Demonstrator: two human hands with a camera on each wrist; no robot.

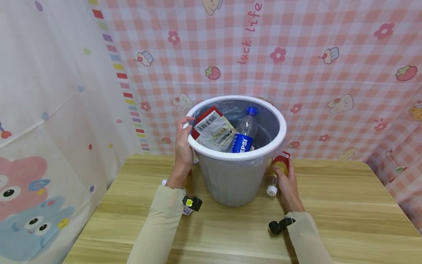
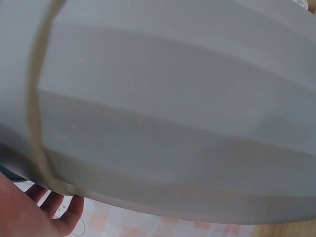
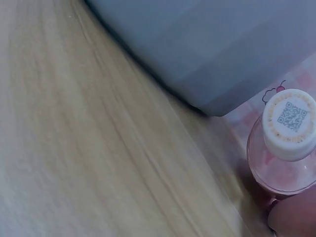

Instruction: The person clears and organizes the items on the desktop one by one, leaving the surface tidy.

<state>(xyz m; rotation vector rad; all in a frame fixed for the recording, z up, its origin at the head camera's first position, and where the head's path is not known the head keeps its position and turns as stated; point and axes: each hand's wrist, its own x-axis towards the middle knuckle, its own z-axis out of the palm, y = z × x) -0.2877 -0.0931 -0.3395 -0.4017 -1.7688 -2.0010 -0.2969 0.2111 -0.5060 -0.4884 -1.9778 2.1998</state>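
Observation:
A grey trash bin (image 1: 230, 179) with a white rim and a clear bag liner stands on the wooden table. My left hand (image 1: 184, 148) grips its rim on the left, fingers over the edge; in the left wrist view the fingers (image 2: 74, 215) curl at the rim. Inside the bin lie a Pepsi bottle (image 1: 243, 141) with a blue cap and a flattened red-and-white carton (image 1: 214, 128) with a barcode. To the right of the bin, my right hand (image 1: 287, 181) holds a clear bottle (image 1: 272, 190) with a white cap and red-yellow label, its cap pointing toward me.
Partly hidden behind my left forearm, a crumpled wrapper (image 1: 188, 211) lies on the table (image 1: 339, 205). A pink checked cloth (image 1: 316, 84) hangs behind the table, and a white patterned cloth (image 1: 66, 121) hangs at the left.

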